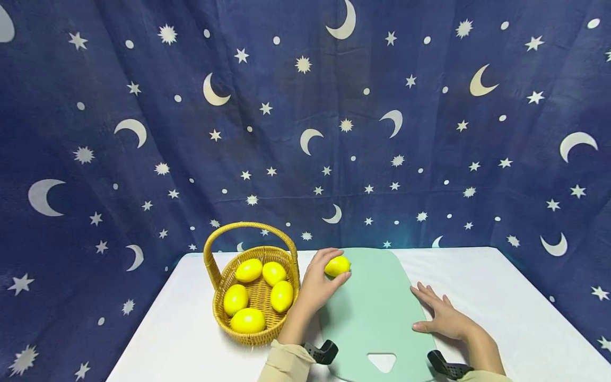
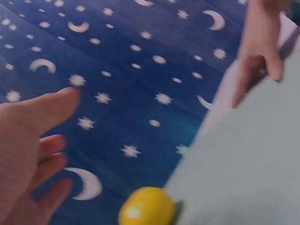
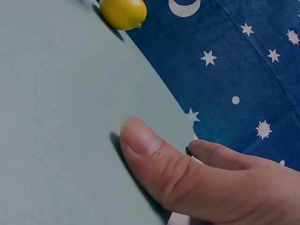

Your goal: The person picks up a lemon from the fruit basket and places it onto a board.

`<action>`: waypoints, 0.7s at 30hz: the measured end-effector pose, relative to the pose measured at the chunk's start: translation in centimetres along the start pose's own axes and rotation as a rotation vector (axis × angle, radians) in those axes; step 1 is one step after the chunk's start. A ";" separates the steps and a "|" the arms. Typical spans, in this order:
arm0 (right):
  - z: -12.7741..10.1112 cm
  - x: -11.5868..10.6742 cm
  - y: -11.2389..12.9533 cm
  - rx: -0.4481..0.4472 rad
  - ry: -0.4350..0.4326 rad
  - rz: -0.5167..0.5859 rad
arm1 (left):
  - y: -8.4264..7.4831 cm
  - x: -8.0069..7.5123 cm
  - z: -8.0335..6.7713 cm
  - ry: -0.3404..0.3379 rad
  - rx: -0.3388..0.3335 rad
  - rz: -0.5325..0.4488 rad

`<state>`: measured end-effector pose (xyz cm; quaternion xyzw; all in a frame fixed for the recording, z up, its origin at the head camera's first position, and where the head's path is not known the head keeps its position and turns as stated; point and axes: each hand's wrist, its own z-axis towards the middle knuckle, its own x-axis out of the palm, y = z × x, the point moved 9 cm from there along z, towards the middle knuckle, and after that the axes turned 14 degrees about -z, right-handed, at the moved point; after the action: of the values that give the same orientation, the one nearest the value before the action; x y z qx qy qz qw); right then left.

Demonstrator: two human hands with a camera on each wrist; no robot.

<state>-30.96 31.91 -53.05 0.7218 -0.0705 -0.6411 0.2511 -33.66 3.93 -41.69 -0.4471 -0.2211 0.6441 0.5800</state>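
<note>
A yellow lemon (image 1: 337, 265) (image 2: 147, 206) (image 3: 123, 12) lies at the far left corner of a pale green cutting board (image 1: 377, 318) (image 2: 243, 154) (image 3: 56, 117). My left hand (image 1: 319, 278) (image 2: 28, 140) is right beside the lemon. In the left wrist view its thumb and fingers are spread and stand apart from the fruit. My right hand (image 1: 441, 315) (image 3: 201, 173) lies flat on the board's right edge, thumb pressed on the green surface. It also shows in the left wrist view as the right hand (image 2: 260, 42).
A woven basket (image 1: 217, 276) with an arched handle stands left of the board and holds several lemons (image 1: 248, 320). All of this sits on a white table (image 1: 181, 318). A dark blue cloth (image 1: 305, 132) with moons and stars hangs behind and at both sides.
</note>
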 end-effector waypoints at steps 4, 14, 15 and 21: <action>-0.2 -0.3 -0.1 -0.003 -0.010 -0.004 | -2.4 -0.8 -0.9 0.148 0.012 -0.038; -0.1 -0.2 0.0 -0.026 -0.034 0.023 | -3.9 -5.9 -2.7 0.323 -0.107 -0.197; -0.1 -0.2 0.1 -0.032 -0.036 0.023 | -3.6 -6.7 -2.9 0.316 -0.118 -0.207; 0.1 -0.1 -0.2 -0.032 -0.040 0.016 | 1.3 -10.6 -4.4 0.213 -0.218 -0.284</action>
<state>-31.09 32.08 -53.03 0.7041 -0.0709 -0.6544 0.2665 -31.48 -7.43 -41.52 -0.5370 -0.2876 0.4775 0.6332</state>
